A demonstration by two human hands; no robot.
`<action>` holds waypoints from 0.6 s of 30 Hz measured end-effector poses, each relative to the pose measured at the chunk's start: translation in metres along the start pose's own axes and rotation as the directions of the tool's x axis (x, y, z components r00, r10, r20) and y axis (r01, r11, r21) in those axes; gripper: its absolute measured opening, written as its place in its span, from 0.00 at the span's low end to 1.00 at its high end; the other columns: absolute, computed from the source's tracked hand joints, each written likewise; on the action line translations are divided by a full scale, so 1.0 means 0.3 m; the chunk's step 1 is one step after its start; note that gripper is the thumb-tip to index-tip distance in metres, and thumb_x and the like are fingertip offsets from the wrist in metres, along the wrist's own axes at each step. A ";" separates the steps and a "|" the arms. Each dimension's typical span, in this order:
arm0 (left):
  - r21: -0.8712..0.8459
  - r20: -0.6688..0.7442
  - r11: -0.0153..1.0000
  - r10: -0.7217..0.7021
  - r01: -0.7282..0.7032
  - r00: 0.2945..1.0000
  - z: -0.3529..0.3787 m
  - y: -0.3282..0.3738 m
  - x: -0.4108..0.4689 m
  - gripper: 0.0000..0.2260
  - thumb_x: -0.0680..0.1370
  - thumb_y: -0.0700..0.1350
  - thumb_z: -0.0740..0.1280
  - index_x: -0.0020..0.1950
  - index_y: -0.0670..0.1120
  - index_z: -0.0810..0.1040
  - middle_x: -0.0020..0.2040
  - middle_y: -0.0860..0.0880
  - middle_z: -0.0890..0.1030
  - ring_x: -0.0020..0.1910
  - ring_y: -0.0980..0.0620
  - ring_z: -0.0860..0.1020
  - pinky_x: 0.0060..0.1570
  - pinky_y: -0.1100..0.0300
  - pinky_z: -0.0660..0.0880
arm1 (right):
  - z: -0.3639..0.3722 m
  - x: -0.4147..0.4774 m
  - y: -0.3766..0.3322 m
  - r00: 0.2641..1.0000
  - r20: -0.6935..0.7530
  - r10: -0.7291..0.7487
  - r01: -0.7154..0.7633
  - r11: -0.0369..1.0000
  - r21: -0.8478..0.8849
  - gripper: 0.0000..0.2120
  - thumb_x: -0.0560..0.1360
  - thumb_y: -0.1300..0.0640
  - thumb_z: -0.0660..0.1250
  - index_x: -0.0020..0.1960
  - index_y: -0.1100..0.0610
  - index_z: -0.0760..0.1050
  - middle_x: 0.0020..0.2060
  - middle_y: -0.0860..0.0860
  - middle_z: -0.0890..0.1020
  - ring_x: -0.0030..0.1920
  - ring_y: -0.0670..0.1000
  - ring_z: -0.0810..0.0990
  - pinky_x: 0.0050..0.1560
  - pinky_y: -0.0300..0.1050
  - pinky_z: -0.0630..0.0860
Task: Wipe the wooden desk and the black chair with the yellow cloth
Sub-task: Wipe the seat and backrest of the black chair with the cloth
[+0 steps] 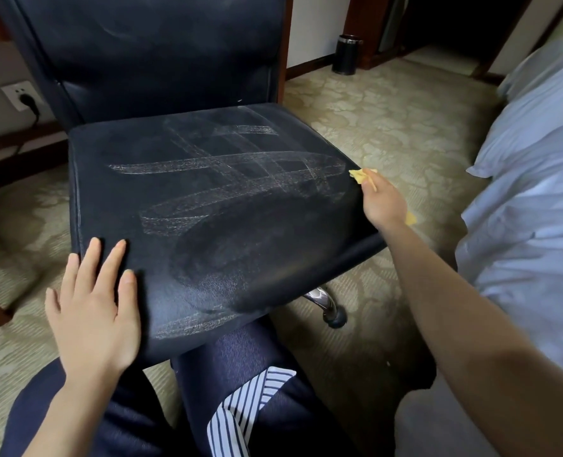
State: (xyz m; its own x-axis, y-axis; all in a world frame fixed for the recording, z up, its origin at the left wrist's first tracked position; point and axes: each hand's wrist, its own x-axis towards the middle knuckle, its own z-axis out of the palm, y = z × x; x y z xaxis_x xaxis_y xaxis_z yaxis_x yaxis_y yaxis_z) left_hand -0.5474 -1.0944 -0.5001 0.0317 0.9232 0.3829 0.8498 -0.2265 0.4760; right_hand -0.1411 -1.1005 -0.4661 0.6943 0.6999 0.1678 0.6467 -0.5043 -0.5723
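**Surface Finish Findings**

The black padded chair seat (207,192) has a leather-like covering, smooth and fine-grained with a low sheen. Pale, chalky streaks cross its top. The curved chrome chair leg (323,300) is polished metal, mirror-bright. The crumpled yellow cloth (359,175) is soft, matt fabric. The beige patterned carpet (388,120) is short-piled and matt. The pale bed linen (530,192) is smooth, matt cloth, softly creased. The navy trousers (237,357) show a diagonal twill rib. The black cylindrical bin (347,54) has a bright metal rim.

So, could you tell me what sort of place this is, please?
Probably a hotel room: a bed with pale bedding beside the black chair, patterned carpet, and a small black bin.
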 end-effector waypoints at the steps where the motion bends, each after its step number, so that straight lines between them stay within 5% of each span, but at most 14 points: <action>1: -0.001 0.002 1.000 0.000 0.000 1.000 0.001 0.001 0.000 0.27 0.78 0.58 0.45 0.73 0.54 0.66 0.76 0.49 0.62 0.76 0.45 0.56 0.70 0.38 0.52 | 0.003 0.008 -0.007 1.000 0.009 0.029 -0.028 0.999 -0.021 0.20 0.83 0.51 0.50 0.73 0.47 0.64 0.73 0.48 0.65 0.73 0.50 0.62 0.73 0.50 0.56; 9: -0.070 0.000 0.998 -0.008 0.007 1.000 -0.008 -0.015 0.008 0.28 0.78 0.59 0.44 0.74 0.54 0.66 0.76 0.49 0.61 0.76 0.45 0.55 0.70 0.40 0.52 | 0.071 -0.145 -0.045 0.978 -0.131 -0.162 0.143 0.979 -0.144 0.18 0.82 0.54 0.54 0.71 0.47 0.68 0.71 0.49 0.68 0.73 0.49 0.62 0.73 0.50 0.55; 15: -0.225 0.011 0.974 0.021 -0.018 1.000 -0.012 -0.042 0.036 0.31 0.77 0.60 0.42 0.73 0.49 0.68 0.76 0.46 0.61 0.76 0.44 0.54 0.72 0.60 0.45 | 0.183 -0.427 -0.150 0.906 -0.187 -0.380 0.372 0.925 -0.075 0.20 0.79 0.53 0.52 0.67 0.48 0.73 0.67 0.48 0.74 0.71 0.50 0.66 0.71 0.54 0.60; 18: -0.281 0.051 0.960 0.014 0.001 0.999 -0.013 -0.051 0.045 0.31 0.76 0.61 0.41 0.73 0.51 0.66 0.76 0.48 0.60 0.77 0.46 0.53 0.72 0.62 0.44 | 0.245 -0.553 -0.197 0.848 -0.226 -0.480 0.482 0.875 -0.051 0.18 0.79 0.53 0.54 0.66 0.47 0.74 0.67 0.48 0.74 0.71 0.50 0.67 0.70 0.53 0.59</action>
State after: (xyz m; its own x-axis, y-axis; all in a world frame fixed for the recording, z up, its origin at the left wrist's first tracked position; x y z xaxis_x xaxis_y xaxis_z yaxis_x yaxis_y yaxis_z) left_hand -0.5619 -1.0796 -0.4991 0.0704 0.9346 0.3485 0.6676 -0.3037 0.6797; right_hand -0.3177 -1.1495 -0.5192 0.3496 0.7210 0.5983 0.9163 -0.1300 -0.3787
